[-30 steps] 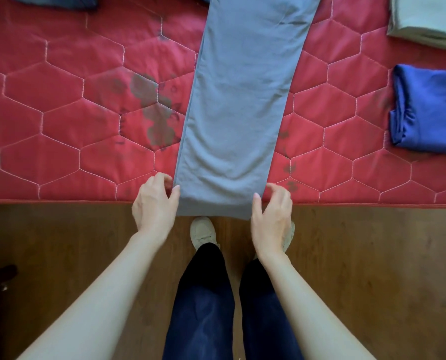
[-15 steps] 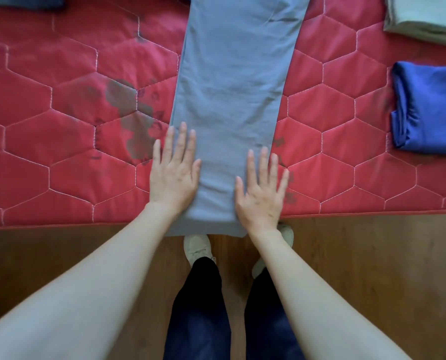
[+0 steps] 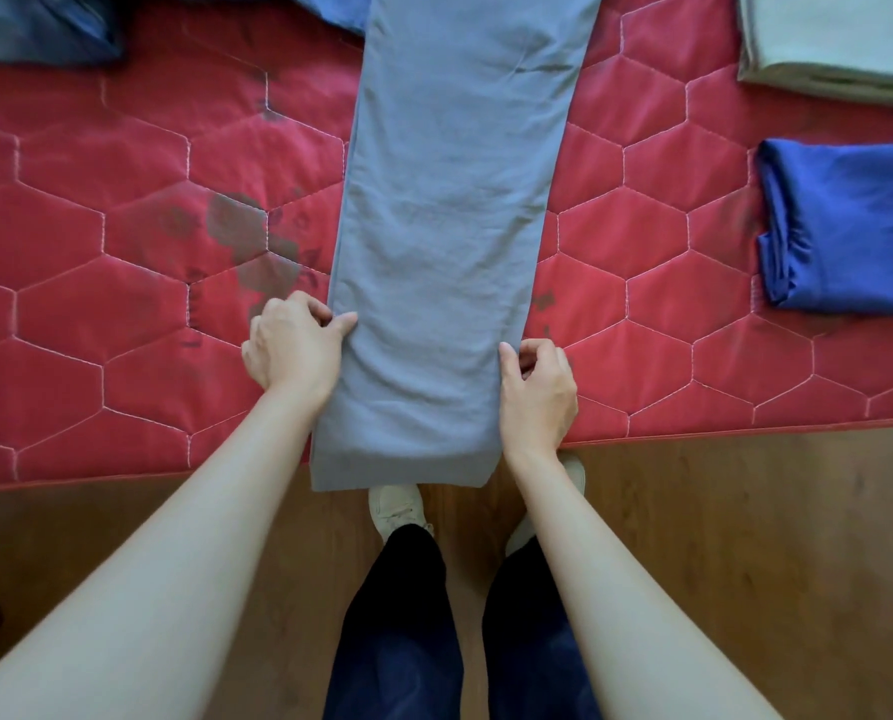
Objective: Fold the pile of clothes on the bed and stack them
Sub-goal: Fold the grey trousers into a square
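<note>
— What have your hands got hold of?

— Your left hand [image 3: 298, 345] pinches the left edge of the grey-blue trousers [image 3: 444, 241], thumb on top of the cloth and fingers curled in beside it. Your right hand [image 3: 537, 389] does the same on the right edge, thumb lying along the fabric, fingers bent at the side. Both grips are narrow, closed on cloth.

— And where do the trousers lie?

— They run as one long folded strip straight away from you across the red quilted mattress [image 3: 122, 356]. Their near end hangs just over the mattress edge, above the wooden floor [image 3: 745, 537]. Your hands hold them a little way in from that end, the left slightly farther up the strip than the right.

— What else is around the trousers?

— To their right, well apart, a folded blue garment [image 3: 844, 226] lies on the mattress; beyond it, at the far right corner, sits a folded pale grey-green piece [image 3: 839, 39]. Far left of the trousers there is a dark blue garment [image 3: 39, 28], partly cut off. A dark stain [image 3: 246, 241] marks the mattress just left of the strip. Below the hanging end you see your light shoes [image 3: 397, 506] and dark trouser legs [image 3: 397, 615].
</note>
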`<act>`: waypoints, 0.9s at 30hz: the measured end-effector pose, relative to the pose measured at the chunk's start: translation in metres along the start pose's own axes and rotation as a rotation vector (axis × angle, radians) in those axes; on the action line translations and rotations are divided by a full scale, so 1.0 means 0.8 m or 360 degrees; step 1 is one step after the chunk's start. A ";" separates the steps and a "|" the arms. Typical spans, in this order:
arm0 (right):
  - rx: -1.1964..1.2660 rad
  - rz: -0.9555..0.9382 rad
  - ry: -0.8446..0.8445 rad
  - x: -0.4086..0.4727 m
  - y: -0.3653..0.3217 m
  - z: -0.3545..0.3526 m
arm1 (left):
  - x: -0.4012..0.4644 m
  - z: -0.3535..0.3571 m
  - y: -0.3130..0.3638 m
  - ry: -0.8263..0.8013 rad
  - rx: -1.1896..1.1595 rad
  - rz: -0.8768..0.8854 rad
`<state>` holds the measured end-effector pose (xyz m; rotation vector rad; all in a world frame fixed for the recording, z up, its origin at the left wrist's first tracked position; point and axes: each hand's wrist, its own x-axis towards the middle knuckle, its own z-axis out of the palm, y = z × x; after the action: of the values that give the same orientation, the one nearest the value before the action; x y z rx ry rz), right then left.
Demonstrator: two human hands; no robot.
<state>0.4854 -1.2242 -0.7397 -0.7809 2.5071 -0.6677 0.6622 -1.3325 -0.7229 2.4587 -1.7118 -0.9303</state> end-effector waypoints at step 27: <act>-0.0229 0.0121 -0.0072 -0.049 0.016 -0.002 | -0.049 -0.002 -0.048 0.0072 -0.0216 0.0136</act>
<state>0.5086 -1.1905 -0.7354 -0.7376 2.5506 -0.4430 0.6865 -1.2837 -0.7161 2.2855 -1.6660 -0.9413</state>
